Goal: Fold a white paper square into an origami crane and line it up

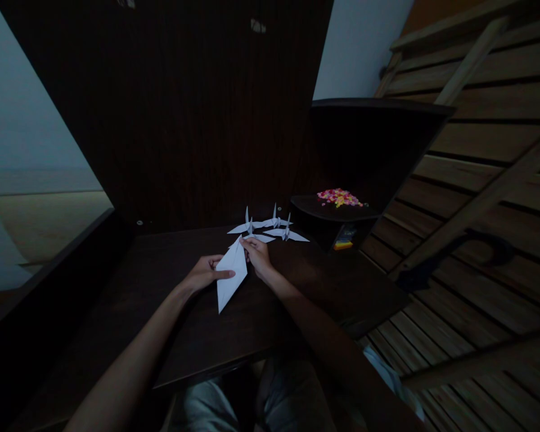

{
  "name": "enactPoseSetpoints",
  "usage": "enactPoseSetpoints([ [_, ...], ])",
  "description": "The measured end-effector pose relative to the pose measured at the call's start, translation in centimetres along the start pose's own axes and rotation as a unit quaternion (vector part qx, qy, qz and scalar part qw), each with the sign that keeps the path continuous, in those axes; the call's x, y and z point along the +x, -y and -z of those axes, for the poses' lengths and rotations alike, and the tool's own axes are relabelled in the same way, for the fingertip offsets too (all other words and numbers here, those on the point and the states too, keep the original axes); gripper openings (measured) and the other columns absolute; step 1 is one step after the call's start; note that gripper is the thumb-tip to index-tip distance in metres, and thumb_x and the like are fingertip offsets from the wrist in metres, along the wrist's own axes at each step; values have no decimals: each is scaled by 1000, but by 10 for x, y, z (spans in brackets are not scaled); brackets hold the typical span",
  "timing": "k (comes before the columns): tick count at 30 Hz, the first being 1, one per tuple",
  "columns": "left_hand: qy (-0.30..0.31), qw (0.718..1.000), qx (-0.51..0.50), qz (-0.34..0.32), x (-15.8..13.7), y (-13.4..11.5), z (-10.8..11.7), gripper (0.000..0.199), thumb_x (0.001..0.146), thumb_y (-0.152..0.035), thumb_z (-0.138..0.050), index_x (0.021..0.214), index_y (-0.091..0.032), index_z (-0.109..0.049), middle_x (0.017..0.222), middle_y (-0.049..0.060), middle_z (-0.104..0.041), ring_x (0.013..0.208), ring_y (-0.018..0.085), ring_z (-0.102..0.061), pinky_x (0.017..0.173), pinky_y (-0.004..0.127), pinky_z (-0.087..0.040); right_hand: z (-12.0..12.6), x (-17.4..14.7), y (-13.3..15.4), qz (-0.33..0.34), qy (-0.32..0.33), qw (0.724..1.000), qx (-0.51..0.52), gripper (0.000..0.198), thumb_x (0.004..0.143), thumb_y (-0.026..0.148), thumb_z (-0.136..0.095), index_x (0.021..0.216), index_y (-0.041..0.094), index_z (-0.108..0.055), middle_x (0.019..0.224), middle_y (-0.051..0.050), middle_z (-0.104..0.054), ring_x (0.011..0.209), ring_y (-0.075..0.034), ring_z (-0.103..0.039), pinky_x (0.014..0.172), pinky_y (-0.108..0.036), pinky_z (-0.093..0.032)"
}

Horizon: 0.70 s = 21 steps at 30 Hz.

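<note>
A white sheet of folded origami paper (232, 273), shaped like a long diamond, is held tilted above the dark desk. My left hand (206, 273) grips its left side, thumb across the front face and fingers behind. At the top corner, my right hand (257, 255) pinches the paper between thumb and fingers. Just beyond the hands stand several finished white paper cranes; one crane (287, 233) spreads its wings at the right, and another crane (276, 222) is behind it. The nearest crane is partly hidden by the paper and my right hand.
The dark wooden desk (162, 336) runs to a tall back panel (184, 120). On a small corner shelf (306, 207) at right lies a pile of pink and yellow bits (339, 197). A yellow item (342, 245) sits in the cubby below. Wooden slats (490, 204) rise at far right.
</note>
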<state>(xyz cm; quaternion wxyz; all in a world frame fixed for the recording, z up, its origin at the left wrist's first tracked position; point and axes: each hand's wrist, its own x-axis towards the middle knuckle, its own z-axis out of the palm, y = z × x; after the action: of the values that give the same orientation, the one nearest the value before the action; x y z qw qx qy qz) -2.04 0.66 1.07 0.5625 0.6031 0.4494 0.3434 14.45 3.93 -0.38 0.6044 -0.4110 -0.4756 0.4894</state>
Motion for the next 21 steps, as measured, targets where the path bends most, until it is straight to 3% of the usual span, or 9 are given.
enactPoseSetpoints([
  [4, 24, 1000, 14, 7, -1, -2, 0, 45, 52, -30, -81, 94, -18, -68, 90, 5, -74, 81, 24, -68, 71, 36, -54, 1, -2, 3, 9, 8, 1000, -1, 39, 65, 55, -66, 64, 18, -56, 54, 3, -51, 46, -9, -45, 38, -19, -28],
  [7, 29, 999, 15, 13, -3, -5, 0, 44, 52, -27, -81, 93, -19, -68, 89, 4, -73, 81, 23, -68, 71, 34, -53, 2, 0, 1, 27, 4, 1000, -7, 41, 62, 54, -69, 55, 18, -50, 53, 2, -51, 48, -9, -46, 39, -20, -30],
  [11, -11, 999, 21, 27, -5, -11, 4, 41, 50, -28, -82, 87, -18, -69, 85, 5, -73, 74, 21, -67, 63, 31, -52, 7, 5, -2, 51, -26, 998, -27, 39, 64, 51, -68, 53, 19, -48, 49, 3, -49, 44, -10, -45, 39, -22, -33],
  [15, -82, 991, 105, 17, -3, -7, 15, 36, 51, -36, -80, 79, -16, -70, 72, 4, -71, 64, 20, -64, 56, 27, -47, 13, 7, -5, 89, -12, 991, -95, 24, 69, 41, -66, 68, 19, -59, 58, 1, -58, 48, -13, -52, 44, -24, -41],
  [18, -161, 964, 210, -33, 0, 0, 23, 33, 49, -37, -80, 75, -18, -72, 67, 3, -69, 65, 21, -62, 56, 26, -44, 16, 4, -4, 151, 12, 960, -237, 9, 74, 28, -62, 72, 19, -63, 67, 0, -64, 56, -14, -56, 56, -27, -46],
  [21, -184, 947, 256, -69, 2, 4, 27, 33, 51, -37, -79, 79, -21, -73, 71, 3, -71, 68, 23, -63, 60, 27, -44, 18, 1, -3, 190, 33, 916, -351, 7, 75, 17, -60, 70, 20, -64, 71, -1, -66, 67, -16, -60, 67, -29, -46],
])
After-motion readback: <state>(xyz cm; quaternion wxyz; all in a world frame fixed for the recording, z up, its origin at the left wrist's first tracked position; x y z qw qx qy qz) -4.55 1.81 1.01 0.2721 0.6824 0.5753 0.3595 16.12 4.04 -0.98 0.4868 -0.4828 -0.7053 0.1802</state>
